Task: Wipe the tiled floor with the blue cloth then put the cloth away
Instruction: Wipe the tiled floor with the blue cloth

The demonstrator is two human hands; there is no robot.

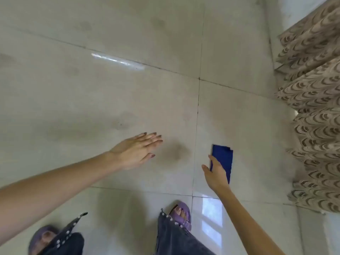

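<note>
Blue cloth (223, 159): dark blue, folded into a flat narrow rectangle with a ragged top corner, pinched at its lower left edge by the right hand (215, 174) and held above the floor; contact with the tile unclear. Tiled floor (128, 89): big glossy pale beige tiles, dark grout lines, grey smudges in several places, window glare near the bottom.

This looks like a room in a home: a beige patterned curtain (312, 107) hangs down to a glossy pale tiled floor (128, 92), with a window's reflection (211, 216) shining on a tile near that curtain.
</note>
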